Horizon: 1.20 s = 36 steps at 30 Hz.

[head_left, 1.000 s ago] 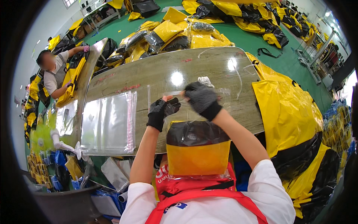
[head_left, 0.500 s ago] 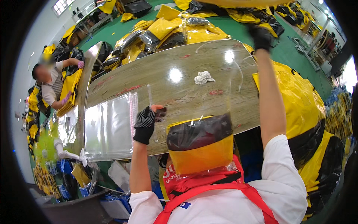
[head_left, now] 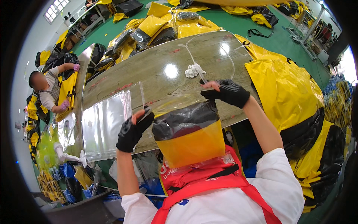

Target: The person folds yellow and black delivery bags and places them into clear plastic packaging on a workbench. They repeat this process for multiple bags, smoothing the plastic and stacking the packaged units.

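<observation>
head view: we are gripping a clear plastic bag (head_left: pixel 175 102) around the folded yellow-black item (head_left: pixel 188 134), left hand (head_left: pixel 133 130) pinching at 9 o'clock, right hand (head_left: pixel 227 91) at 1 o'clock.

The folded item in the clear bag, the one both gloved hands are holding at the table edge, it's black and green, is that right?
Not quite. The head view shows the folded item is black and yellow, not green. The rest stands: it sits in a clear plastic bag, held by the gloved left hand and right hand at the table edge.
</observation>
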Each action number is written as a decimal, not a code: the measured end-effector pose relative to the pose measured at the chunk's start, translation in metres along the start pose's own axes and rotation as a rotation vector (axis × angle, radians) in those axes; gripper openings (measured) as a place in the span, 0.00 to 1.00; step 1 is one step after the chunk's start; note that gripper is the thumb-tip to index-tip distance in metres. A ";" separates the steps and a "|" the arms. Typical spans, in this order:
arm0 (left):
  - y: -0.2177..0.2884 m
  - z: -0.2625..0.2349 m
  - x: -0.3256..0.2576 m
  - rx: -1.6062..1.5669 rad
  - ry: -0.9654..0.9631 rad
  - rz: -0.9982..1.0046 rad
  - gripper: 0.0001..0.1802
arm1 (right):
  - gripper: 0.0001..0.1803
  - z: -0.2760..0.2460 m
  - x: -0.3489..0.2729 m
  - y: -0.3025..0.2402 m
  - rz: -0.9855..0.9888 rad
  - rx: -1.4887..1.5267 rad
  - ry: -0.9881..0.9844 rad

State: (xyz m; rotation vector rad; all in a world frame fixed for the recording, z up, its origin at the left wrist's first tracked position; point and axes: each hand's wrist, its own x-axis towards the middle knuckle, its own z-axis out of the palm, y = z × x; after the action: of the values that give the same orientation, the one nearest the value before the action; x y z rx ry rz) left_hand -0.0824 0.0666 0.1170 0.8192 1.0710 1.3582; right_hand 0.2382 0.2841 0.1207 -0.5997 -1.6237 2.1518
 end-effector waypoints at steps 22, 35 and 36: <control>-0.135 0.050 -0.030 0.406 0.140 -0.068 0.26 | 0.41 -0.108 -0.102 0.098 0.058 -1.820 1.196; 0.016 0.070 0.198 0.015 -0.392 -0.336 0.36 | 0.17 0.054 -0.159 0.024 -0.309 -1.202 0.501; 0.008 0.113 0.208 -0.039 -0.526 -0.481 0.32 | 0.17 0.097 -0.150 0.070 -0.484 -0.776 0.259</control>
State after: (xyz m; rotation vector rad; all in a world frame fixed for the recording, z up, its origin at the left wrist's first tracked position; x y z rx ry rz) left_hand 0.0008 0.2869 0.1371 0.7689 0.7540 0.7003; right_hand 0.3080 0.1079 0.0926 -0.5759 -2.1499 1.0265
